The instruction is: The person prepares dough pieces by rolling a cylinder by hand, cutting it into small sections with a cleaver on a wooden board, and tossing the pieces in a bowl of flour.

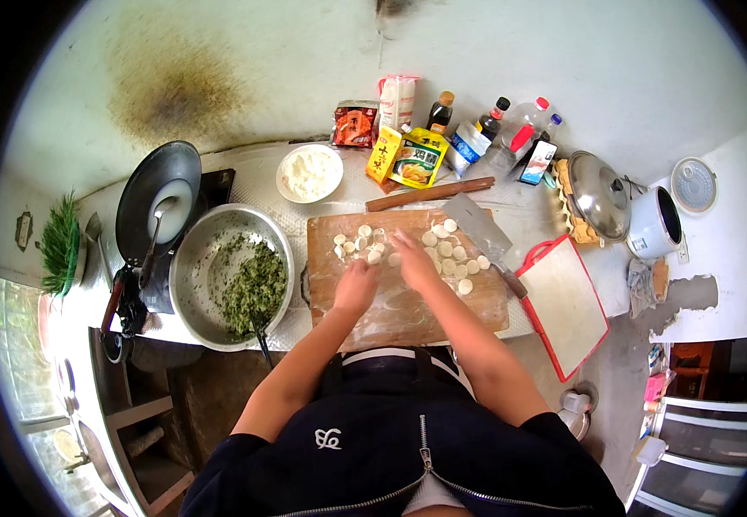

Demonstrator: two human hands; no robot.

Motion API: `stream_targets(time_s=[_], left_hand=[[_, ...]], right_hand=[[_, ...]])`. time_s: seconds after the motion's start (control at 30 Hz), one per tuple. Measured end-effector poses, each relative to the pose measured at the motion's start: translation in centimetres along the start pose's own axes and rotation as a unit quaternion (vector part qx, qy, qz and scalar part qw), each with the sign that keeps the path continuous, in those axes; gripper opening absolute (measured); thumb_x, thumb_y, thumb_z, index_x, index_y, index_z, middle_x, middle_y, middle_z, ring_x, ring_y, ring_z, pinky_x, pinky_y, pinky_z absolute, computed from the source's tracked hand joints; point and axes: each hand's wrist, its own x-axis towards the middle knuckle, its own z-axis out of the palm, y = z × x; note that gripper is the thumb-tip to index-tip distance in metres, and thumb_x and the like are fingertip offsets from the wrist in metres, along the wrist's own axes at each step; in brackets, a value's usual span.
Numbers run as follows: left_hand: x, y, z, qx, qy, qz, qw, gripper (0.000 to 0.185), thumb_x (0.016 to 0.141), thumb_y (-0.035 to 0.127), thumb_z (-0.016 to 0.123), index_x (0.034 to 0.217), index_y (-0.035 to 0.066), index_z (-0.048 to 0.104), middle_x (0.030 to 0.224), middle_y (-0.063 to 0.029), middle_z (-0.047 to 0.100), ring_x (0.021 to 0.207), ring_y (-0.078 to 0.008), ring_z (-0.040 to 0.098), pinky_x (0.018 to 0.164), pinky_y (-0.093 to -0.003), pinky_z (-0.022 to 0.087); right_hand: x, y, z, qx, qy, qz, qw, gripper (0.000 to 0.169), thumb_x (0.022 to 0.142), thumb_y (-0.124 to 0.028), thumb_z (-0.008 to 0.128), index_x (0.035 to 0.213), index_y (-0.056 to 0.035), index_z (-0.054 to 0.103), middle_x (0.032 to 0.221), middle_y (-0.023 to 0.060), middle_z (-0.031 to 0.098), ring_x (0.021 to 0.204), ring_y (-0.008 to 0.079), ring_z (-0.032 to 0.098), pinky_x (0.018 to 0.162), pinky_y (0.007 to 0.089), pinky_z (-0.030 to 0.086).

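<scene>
A floured wooden cutting board (pixel 405 310) lies before me. Several small round dough pieces (pixel 446 249) are spread at its right, and more dough pieces (pixel 349 246) are grouped at its upper left. My left hand (pixel 356 284) is low over the board with curled fingers, its tips beside a dough piece (pixel 374 257). My right hand (pixel 414 262) reaches between the two groups, fingers extended, next to another dough piece (pixel 393 260). Whether either hand grips a piece is too small to tell. A cleaver (pixel 477 223) rests across the board's upper right corner.
Left of the board stands a steel basin (pixel 186 278) of chopped green filling (pixel 253 291). A bowl of flour (pixel 309 172), a wooden rolling pin (pixel 430 194), seasoning packets (pixel 420 157) and bottles line the back. A red-edged white cutting board (pixel 564 304) overhangs the counter at right.
</scene>
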Motion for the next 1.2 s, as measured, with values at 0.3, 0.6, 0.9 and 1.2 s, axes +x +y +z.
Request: stream_targets(time_s=[0.3,0.6,0.9,1.2], left_hand=[[-3.1,-2.4,-1.2,0.022,-0.008,0.025,0.999,0.035,0.075,0.008,0.071,0.109,0.007,0.063,0.110,-0.0154,0.059,0.105,-0.0384,0.057,0.093,-0.0463,0.049],[-3.3,-3.2,-2.0,-0.081,-0.031,0.009,0.996,0.030,0.073,0.016,0.079,0.101,0.010,0.071,0.105,-0.0142,0.062,0.100,-0.0373,0.061,0.089,-0.0450,0.051],[-2.2,-0.5,-4.0,0.006,-0.067,-0.021,0.998,0.035,0.080,0.024,0.074,0.112,0.011,0.068,0.116,-0.0139,0.059,0.113,-0.0384,0.055,0.097,-0.0469,0.046],[-0.2,0.2,0.1,0.134,0.034,0.058,0.989,0.062,0.095,0.036,0.055,0.153,0.025,0.038,0.163,-0.0142,0.020,0.149,-0.0426,0.019,0.120,-0.0570,0.015]], right_hand=[[0.2,-0.1,-0.7,-0.023,0.014,0.049,0.998,0.031,0.084,-0.003,0.060,0.115,-0.0051,0.065,0.120,0.0136,0.058,0.115,0.0339,0.054,0.099,0.0415,0.047],[-8.7,-0.2,0.5,0.084,-0.050,-0.118,0.988,0.030,0.075,0.001,0.063,0.105,-0.0010,0.067,0.111,0.0165,0.059,0.106,0.0374,0.056,0.093,0.0440,0.047],[-6.4,-2.9,-1.0,0.034,-0.056,-0.052,0.997,0.037,0.079,-0.001,0.063,0.116,-0.0009,0.062,0.118,0.0186,0.056,0.112,0.0386,0.054,0.098,0.0458,0.045],[-4.6,-1.7,2.7,-0.117,0.035,-0.051,0.991,0.062,0.087,-0.024,0.062,0.143,-0.0038,0.045,0.160,0.0204,0.024,0.147,0.0410,0.022,0.122,0.0540,0.017]])
